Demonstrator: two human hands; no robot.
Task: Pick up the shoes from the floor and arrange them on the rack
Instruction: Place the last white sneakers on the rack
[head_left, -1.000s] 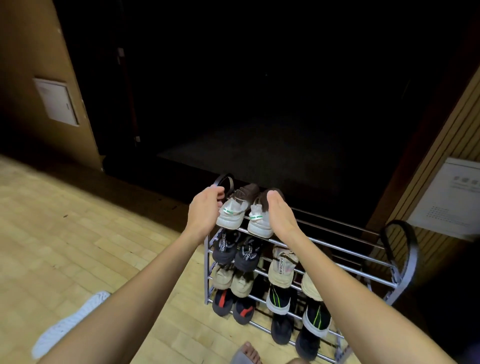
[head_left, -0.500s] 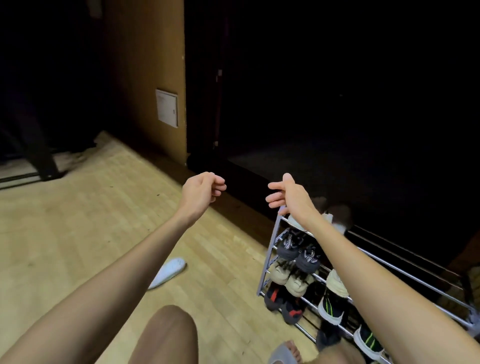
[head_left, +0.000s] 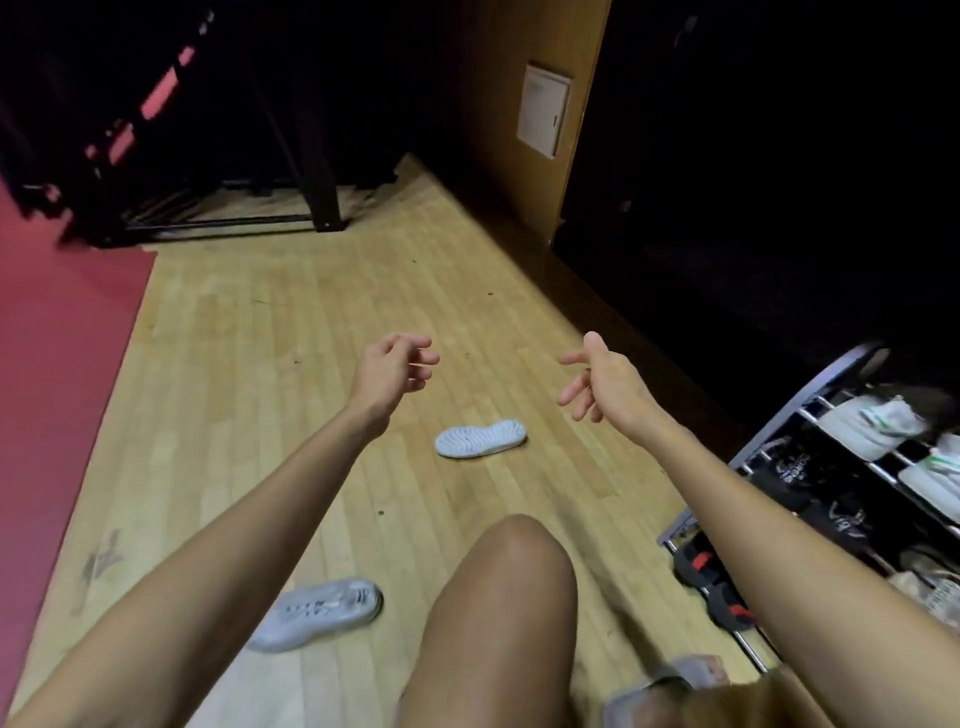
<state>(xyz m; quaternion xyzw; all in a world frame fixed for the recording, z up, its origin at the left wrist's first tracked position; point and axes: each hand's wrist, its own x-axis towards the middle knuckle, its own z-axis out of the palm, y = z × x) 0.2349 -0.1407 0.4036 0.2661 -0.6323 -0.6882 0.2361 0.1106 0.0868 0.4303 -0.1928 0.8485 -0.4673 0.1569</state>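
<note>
Two white shoes lie on the wooden floor. One white shoe is turned sole-up between my hands, farther out. The other white shoe rests upright near my left forearm. My left hand hovers above the floor with loosely curled fingers, holding nothing. My right hand is also empty, fingers relaxed and spread. The metal shoe rack stands at the right edge with several pairs on its tiers, a white and brown pair on top.
A red mat covers the floor on the left. A dark metal frame stands at the back. A wooden wall with a white panel rises behind. My bare knee and sandalled foot are in the foreground.
Both hands have let go of the white and brown pair on the rack's top tier and drawn back. The view has swung left, bringing the two white shoes on the floor into sight.
</note>
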